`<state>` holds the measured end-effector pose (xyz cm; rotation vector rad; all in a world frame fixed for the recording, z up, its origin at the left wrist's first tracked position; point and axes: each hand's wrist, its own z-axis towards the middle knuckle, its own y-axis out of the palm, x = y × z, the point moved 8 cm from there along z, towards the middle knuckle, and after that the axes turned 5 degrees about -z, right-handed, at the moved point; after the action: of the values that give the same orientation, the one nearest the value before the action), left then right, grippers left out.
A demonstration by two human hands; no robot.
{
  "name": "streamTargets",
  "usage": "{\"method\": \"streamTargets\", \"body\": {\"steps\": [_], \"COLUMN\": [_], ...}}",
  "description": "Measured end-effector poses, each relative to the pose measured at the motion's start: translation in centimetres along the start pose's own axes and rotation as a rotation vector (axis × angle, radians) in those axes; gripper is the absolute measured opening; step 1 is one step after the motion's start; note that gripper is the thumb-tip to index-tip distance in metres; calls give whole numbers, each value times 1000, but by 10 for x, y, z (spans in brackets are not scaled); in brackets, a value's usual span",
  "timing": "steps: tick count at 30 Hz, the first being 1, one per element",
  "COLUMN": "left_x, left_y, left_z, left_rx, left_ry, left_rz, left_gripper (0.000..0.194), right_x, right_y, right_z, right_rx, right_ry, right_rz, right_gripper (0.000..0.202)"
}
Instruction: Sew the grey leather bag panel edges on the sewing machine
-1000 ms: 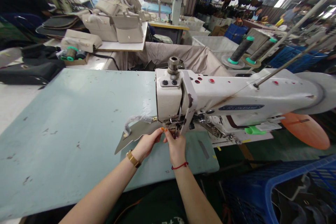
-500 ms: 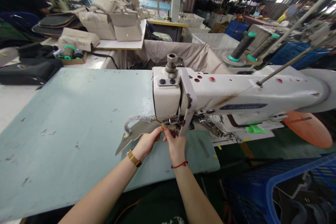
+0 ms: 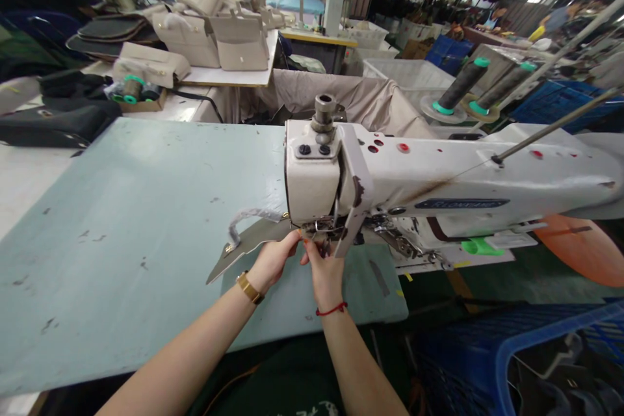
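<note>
- Grey panel (image 3: 251, 240), one: lying left of and beyond the left hand (image 3: 273, 260), its right end running up to the sewing machine (image 3: 312, 188).
- Handle (image 3: 234, 229), plastic-wrapped: arching along the panel's far side.
- Surface (image 3: 141, 208), pale blue-green: stretching broadly leftward, near edge passing under the forearms; machine bounding the right.
- Left hand: fingertips meeting the panel's right end; grip being hidden.
- Right hand (image 3: 325, 270): bunching fingers just beside the left's; hold remaining unclear.
</note>
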<state>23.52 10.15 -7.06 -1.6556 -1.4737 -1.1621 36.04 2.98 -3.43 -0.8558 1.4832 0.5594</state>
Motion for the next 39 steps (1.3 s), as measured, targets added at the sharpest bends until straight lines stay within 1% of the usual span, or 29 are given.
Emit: {"method": "streamTargets", "body": {"steps": [4, 9, 12, 16, 19, 22, 25, 27, 29, 31, 32, 34, 36, 37, 39], "left_x": [3, 7, 7, 6, 2, -6, -13, -12, -7, 0, 4, 10, 21, 33, 73], "left_y": [2, 4, 5, 5, 7, 14, 27, 33, 36, 35, 33, 29, 20, 12, -8], "left_z": [-2, -4, -5, -8, -15, -23, -29, -34, -42, -56, -65, -83, -90, -86, -65], "left_rx": [2, 22, 38, 96, 155, 189, 157, 138, 138, 135, 114, 8, -132, -166, -157], "left_ry": [-21, -3, 10, 25, 30, 3, -60, -75, -56, 10, 44, 63, 38, 66, 249], "left_rz": [-9, -40, -55, -85, -126, -172, -202, -207, -207, -228, -251, -305, -298, -242, -31], "left_gripper": [45, 41, 38, 38, 41, 41, 47, 48, 46, 41, 38, 31, 24, 22, 19], "right_x": [7, 19, 23, 25, 28, 29, 28, 27, 27, 28, 28, 29, 27, 25, 21], "right_y": [1, 0, -1, -4, -7, -10, -11, -12, -15, -18, -19, -18, -10, -3, 11], "right_z": [-5, -10, -12, -14, -17, -20, -23, -24, -25, -24, -24, -24, -23, -23, -22], "right_rx": [-31, -61, -72, -81, -97, -98, -107, -111, -101, -80, -70, -61, -89, -109, -131], "right_ry": [5, 59, 57, 20, 32, 41, 36, 31, 26, 16, 11, 13, 14, 11, 1], "right_rz": [-24, 18, 58, 56, 61, 49, 0, -36, -54, -51, -44, -23, -9, -12, -43], "right_gripper": [40, 39, 39, 36, 35, 35, 36, 37, 38, 37, 36, 34, 34, 36, 41]}}
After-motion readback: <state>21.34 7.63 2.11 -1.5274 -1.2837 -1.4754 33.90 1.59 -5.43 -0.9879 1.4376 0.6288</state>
